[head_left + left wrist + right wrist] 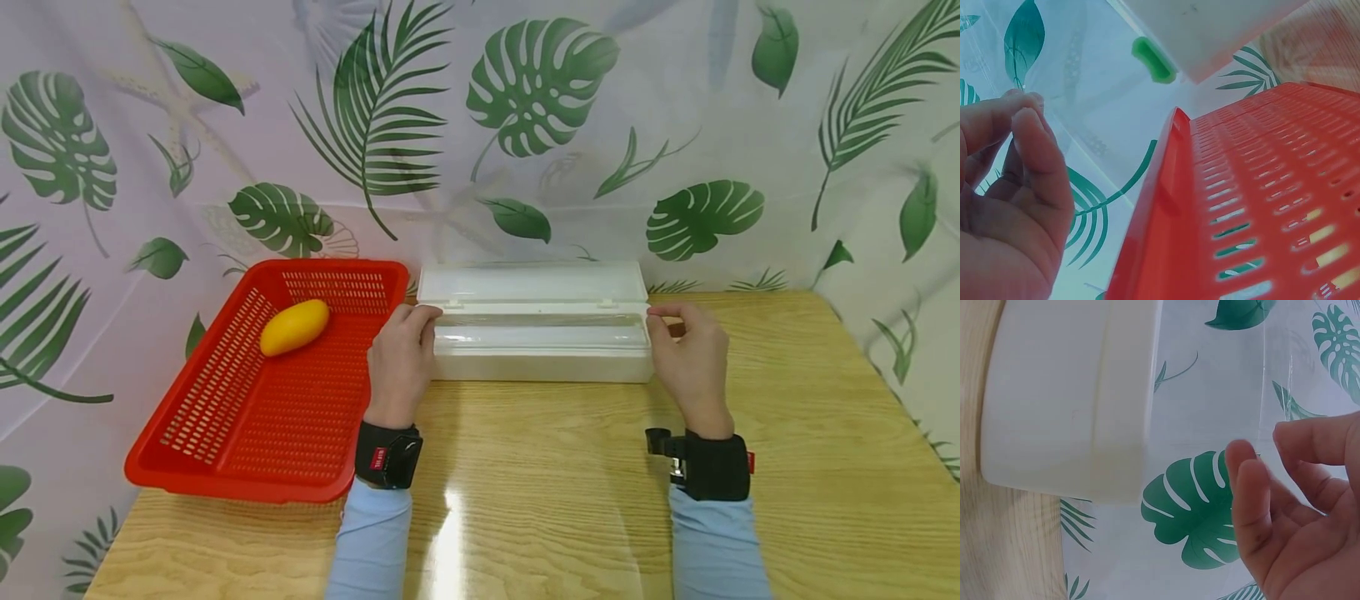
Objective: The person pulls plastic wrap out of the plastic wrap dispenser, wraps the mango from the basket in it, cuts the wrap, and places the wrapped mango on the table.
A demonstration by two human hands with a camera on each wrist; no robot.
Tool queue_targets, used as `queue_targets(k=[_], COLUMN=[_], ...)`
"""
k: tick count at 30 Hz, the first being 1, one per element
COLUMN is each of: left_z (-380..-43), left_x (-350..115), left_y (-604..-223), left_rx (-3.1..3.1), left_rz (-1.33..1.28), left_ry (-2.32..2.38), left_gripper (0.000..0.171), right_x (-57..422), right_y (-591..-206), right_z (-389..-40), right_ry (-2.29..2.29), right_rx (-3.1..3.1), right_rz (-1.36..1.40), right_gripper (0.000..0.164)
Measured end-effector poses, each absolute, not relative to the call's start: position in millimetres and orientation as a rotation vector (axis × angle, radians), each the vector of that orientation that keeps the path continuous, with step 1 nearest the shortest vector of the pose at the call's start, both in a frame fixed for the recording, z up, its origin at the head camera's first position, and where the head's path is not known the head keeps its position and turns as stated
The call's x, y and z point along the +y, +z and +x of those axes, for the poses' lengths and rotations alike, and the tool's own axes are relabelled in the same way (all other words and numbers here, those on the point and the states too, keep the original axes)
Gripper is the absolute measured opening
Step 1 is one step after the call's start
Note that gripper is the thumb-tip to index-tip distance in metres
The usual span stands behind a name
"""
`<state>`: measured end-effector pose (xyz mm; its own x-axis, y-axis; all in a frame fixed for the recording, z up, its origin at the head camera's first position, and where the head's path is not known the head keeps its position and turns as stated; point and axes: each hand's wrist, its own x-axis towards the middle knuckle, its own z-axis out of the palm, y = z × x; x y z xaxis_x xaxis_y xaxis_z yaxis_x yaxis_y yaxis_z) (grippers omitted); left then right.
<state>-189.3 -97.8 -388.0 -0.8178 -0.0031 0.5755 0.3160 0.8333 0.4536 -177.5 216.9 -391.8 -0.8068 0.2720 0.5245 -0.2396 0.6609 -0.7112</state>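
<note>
A long white cling film dispenser [542,367] lies on the table with its lid [532,283] tipped back against the wall cloth. Clear cling film [542,320] shows across its opening, over the roll inside. My left hand [400,358] is at the box's left end, thumb and fingertips pinching the film's corner. At the right end my right hand [692,354] pinches the opposite corner. In the left wrist view the left fingertips [1032,109] meet; the right wrist view shows the right fingertips [1254,475] beside the box's end, the transparent film hard to make out.
A red plastic basket [255,450] stands left of the box, close to the left forearm, with a yellow mango [295,327] in it. A green piece [1154,60] sits on the box's left end. Leaf-printed cloth [540,167] rises behind the wooden table [540,483].
</note>
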Motion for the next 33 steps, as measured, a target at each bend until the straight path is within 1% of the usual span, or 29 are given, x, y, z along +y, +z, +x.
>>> queue_targets(k=[23, 33], left_z=[-184.5, -182.6], left_x=[-102.8, -102.4], left_y=[-376.2, -374.7], left_rx=[-2.387, -2.423], left_rz=[-0.267, -0.268], left_ry=[-0.782, -0.739], left_gripper=[0.011, 0.015], right_x=[216.4, 215.8], right_y=[-389.6, -386.7], right_z=[-177.3, -174.6], right_ry=[1.110, 1.112], right_rx=[-2.187, -2.206], right_rz=[-0.030, -0.042], right_gripper=[0.012, 0.014])
